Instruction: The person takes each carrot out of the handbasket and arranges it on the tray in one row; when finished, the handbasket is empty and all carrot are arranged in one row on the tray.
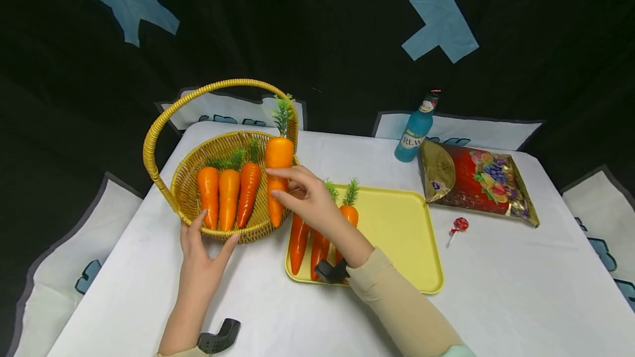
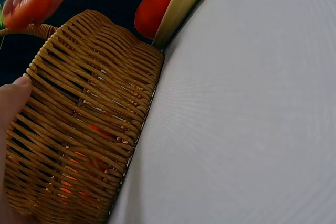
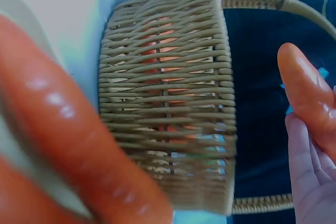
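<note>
right hand (image 1: pixel 311 196) pinched carrot (image 1: pixel 279 152) at basket (image 1: pixel 259 231) right rim; left hand (image 1: pixel 199 255), fingers apart, touched near rim; gentle lowering seemed wise.

The left forearm (image 1: pixel 186 315) is slanting up from the bottom of the head view, the left sleeve (image 1: pixel 190 352) barely showing. The left hand (image 1: pixel 200 255) is resting with its fingers (image 1: pixel 196 227) pointing forward and its thumb (image 1: pixel 229 248) standing apart; how far the fingers are bending is hard to tell, since much of them is lying hidden. The right arm (image 1: pixel 409 313) is slanting forward and leftward, its sleeve (image 1: pixel 379 280) ending near the wrist (image 1: pixel 358 247). The right hand (image 1: pixel 315 197) is pinching, its index finger (image 1: pixel 291 173) and thumb (image 1: pixel 289 200) pointing leftward.
</note>
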The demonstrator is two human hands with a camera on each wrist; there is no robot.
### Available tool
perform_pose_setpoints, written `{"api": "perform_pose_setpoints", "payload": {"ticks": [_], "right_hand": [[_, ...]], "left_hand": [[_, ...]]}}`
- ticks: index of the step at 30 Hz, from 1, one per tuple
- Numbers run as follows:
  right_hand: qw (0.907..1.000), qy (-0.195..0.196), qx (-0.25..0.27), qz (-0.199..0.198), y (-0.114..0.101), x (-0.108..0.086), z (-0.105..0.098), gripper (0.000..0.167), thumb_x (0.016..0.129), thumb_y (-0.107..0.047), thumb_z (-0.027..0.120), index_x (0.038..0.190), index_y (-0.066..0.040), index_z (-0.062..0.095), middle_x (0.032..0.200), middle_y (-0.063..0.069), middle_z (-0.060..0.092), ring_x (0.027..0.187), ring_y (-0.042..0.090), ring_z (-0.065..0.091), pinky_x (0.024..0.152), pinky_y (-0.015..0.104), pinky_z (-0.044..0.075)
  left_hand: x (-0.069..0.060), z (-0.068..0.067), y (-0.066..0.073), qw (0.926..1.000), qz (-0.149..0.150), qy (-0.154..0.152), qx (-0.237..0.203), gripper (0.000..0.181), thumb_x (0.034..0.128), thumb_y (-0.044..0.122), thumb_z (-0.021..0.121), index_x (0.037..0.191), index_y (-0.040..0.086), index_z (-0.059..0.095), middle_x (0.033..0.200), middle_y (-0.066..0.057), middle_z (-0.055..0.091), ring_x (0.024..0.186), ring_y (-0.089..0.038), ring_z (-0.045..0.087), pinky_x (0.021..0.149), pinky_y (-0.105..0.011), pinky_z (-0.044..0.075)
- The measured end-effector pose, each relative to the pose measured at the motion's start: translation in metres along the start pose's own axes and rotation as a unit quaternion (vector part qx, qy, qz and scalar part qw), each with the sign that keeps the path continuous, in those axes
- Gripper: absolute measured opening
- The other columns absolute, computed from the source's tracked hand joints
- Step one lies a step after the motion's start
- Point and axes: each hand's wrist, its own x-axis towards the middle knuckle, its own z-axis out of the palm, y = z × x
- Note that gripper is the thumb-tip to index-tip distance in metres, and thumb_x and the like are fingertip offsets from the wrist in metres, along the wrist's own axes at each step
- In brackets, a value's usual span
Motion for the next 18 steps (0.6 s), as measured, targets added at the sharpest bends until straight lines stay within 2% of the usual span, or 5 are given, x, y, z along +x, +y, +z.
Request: {"api": "perform_pose_setpoints", "payload": {"ticks": [5,12,18], "right_hand": [[0.9994,0.023,0.023,0.015,-0.004,-0.028,-0.018,0.038,0.091,-0.012,0.067,0.129,-0.011,0.063,0.119,0.002,0.059,0.095,0.020,0.057,0.082,0.034,0.053],[0.9961,0.067,-0.004,0.057,-0.006,-0.066,-0.050,0.042,0.089,-0.008,0.070,0.130,-0.014,0.062,0.120,0.003,0.059,0.088,0.023,0.058,0.078,0.032,0.052],[0.9904,0.105,-0.023,0.086,0.002,-0.096,-0.071,0.046,0.088,-0.005,0.070,0.132,-0.015,0.060,0.111,0.005,0.059,0.081,0.021,0.060,0.074,0.028,0.053]], "left_hand": [[0.001,0.001,0.000,1.0000,-0.005,-0.002,-0.001,0.085,0.0881,0.035,0.071,0.152,0.022,0.017,0.159,-0.010,-0.004,0.140,-0.042,0.016,0.098,-0.070,0.027],[0.002,0.001,0.000,0.9999,-0.009,-0.005,0.004,0.086,0.0880,0.036,0.071,0.153,0.021,0.016,0.159,-0.011,-0.005,0.140,-0.043,0.016,0.097,-0.070,0.028],[0.001,0.002,-0.002,1.0000,-0.007,-0.002,0.004,0.086,0.0880,0.037,0.071,0.153,0.022,0.016,0.159,-0.011,-0.006,0.139,-0.044,0.017,0.095,-0.071,0.029]]}}
